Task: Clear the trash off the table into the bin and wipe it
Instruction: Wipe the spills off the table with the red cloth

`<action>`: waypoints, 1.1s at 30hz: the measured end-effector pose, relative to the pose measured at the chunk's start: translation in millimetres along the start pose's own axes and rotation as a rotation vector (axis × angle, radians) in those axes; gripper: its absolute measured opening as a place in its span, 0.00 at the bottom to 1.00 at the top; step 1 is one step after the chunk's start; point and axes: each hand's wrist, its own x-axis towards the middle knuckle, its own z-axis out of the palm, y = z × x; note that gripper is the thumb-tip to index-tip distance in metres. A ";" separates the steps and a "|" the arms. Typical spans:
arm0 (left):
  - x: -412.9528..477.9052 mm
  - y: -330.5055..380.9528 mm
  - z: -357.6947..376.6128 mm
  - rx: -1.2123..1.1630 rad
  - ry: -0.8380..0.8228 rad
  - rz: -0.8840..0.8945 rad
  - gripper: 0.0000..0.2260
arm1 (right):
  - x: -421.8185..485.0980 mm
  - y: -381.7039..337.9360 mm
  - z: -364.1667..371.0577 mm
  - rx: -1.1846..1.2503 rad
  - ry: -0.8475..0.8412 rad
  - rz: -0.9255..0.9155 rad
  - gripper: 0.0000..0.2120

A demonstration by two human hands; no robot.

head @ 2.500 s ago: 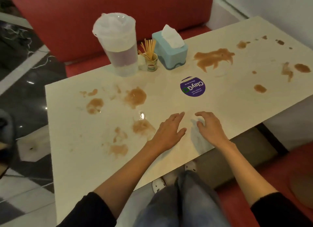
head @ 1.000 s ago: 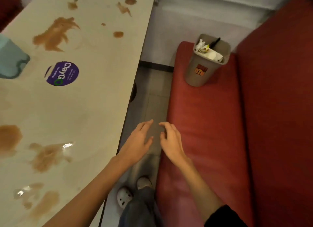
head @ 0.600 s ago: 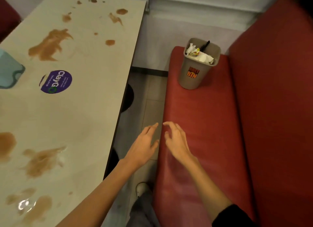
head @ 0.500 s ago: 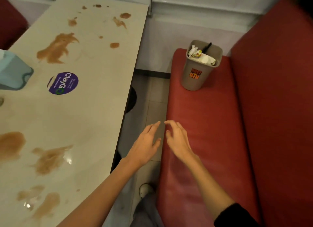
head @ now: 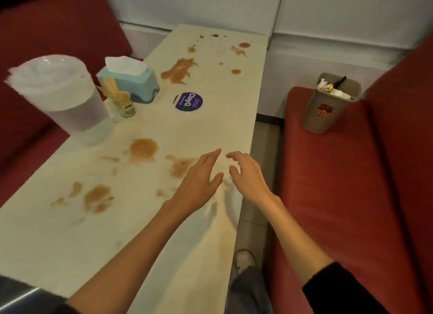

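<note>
Closest to the camera there's a white shoe point(head: 244, 259) on the floor, in the gap between the tabletop point(head: 210, 131) and the red seat point(head: 339, 196).

Both forearms reach out over the tabletop's right edge. The left hand point(head: 199, 182) has its grip released, fingers straight and together, palm down. The right hand point(head: 249, 175) is just beside it, grip also released, fingers spread and a bit bent, holding nothing. Can't tell if either one actually touches the surface.

The tabletop is a mess of brown stains point(head: 97, 197): a few blotches left of the hands, one right under the left hand's fingers, and a round one a bit further in.

Past that on the left sits a big clear pitcher point(head: 63, 95) with a white lid, partly filled. Just beside it is a little toothpick jar point(head: 124, 104); its label is too blurry to read. In the middle there's a round purple sticker point(head: 188, 101) that says "ClayGo", with smaller print I can't make out. Behind the jar is a light blue tissue box point(head: 138, 84) with a tissue sticking up. More brown splats run to the far end.

The bin point(head: 325, 112) stands on the red seat across the gap. Orange letters on it read "BIN", and the line above them is unreadable. Trash point(head: 332, 92) already pokes out the top: crumpled white paper, something yellow and a black stick.
</note>
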 end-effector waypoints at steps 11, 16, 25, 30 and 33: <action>-234.7 -129.6 -79.7 0.049 0.091 -0.219 0.27 | -128.7 -159.9 156.0 0.037 -0.154 -0.194 0.17; -304.9 -160.3 -82.0 0.080 0.141 -0.316 0.26 | -167.7 -196.4 204.5 -0.009 -0.248 -0.253 0.16; -405.9 -190.8 -69.4 0.043 0.232 -0.503 0.29 | -226.7 -228.5 277.9 -0.068 -0.450 -0.391 0.17; -450.2 -192.7 -62.8 0.037 0.288 -0.595 0.29 | -258.7 -237.1 301.4 -0.105 -0.568 -0.486 0.17; -477.5 -185.9 -55.2 0.051 0.333 -0.659 0.28 | -278.5 -240.3 312.1 -0.091 -0.629 -0.554 0.17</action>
